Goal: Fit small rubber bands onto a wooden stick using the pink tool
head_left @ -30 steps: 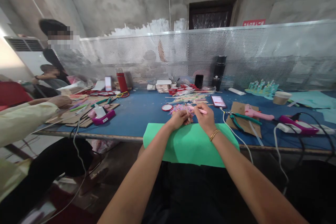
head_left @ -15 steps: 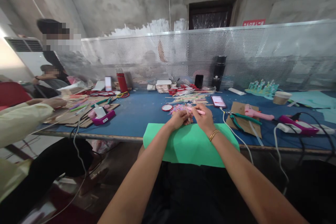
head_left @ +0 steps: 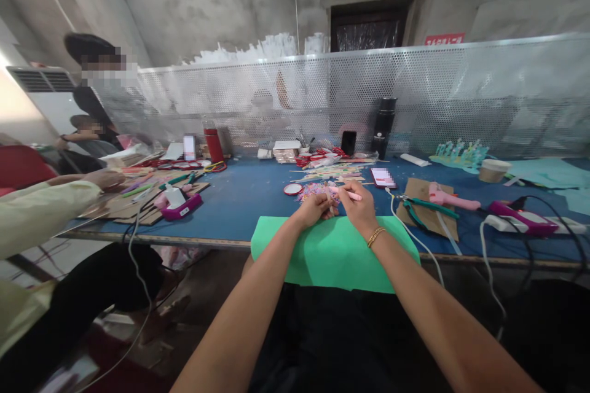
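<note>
My right hand (head_left: 362, 209) is closed round a pink pen-shaped tool (head_left: 354, 196), its tip pointing left toward my other hand. My left hand (head_left: 313, 210) is pinched just beside that tip; a small pale piece seems to be between its fingers, too small to name. Both hands are over the table's front edge, above a green sheet (head_left: 336, 258) that hangs down over my lap. Right behind the fingers lies a pile of thin, many-coloured bits (head_left: 305, 192). A round red-rimmed tape roll (head_left: 292, 189) sits to the left of the pile.
Thin sticks (head_left: 322, 172) and a phone (head_left: 383, 178) lie behind my hands. To the right are teal-handled pliers (head_left: 428, 207), a pink glue gun (head_left: 452, 198), a purple power strip (head_left: 525, 218) with cables, and a paper cup (head_left: 494, 170). A co-worker's sleeve (head_left: 50, 209) reaches in from the left.
Both hands stay in almost the same place, still closed beside each other with the pink tool between them. At the left, the co-worker's hand has moved slightly right.
</note>
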A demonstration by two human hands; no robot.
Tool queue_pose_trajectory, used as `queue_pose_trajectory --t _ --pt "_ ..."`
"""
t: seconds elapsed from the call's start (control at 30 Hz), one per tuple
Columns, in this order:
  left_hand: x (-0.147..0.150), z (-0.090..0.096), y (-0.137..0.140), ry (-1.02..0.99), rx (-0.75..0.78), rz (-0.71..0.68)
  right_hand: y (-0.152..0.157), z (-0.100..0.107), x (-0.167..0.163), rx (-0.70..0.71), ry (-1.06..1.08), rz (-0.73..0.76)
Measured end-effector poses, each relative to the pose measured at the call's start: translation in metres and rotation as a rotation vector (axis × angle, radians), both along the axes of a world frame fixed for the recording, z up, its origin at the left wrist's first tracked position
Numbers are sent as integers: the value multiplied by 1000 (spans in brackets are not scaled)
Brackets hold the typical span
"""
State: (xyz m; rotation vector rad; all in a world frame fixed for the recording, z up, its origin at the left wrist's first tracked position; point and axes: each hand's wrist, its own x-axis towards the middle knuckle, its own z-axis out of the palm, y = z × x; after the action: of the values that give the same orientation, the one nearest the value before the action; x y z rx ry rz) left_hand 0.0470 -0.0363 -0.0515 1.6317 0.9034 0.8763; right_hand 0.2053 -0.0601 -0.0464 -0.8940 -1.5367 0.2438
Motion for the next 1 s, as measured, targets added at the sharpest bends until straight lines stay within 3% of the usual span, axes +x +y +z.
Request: queue_pose_trajectory --t 0.1,0.27,0.43,0.6,0.77,1.0 --pt "0 1 0 -7 10 -12 1 -1 -1 -2 -19 43" --pt "1 1 0 8 8 14 1 0 0 16 6 -30" --pt "1 1 -1 10 9 9 -2 2 -1 -18 -18 48" --pt "0 1 -1 27 15 20 -2 2 -1 -3 2 -26" --pt "-1 -1 1 19 15 -9 1 -1 -1 -14 -28 44" --pt "-4 -5 6 22 0 -6 0 0 -2 18 1 -10"
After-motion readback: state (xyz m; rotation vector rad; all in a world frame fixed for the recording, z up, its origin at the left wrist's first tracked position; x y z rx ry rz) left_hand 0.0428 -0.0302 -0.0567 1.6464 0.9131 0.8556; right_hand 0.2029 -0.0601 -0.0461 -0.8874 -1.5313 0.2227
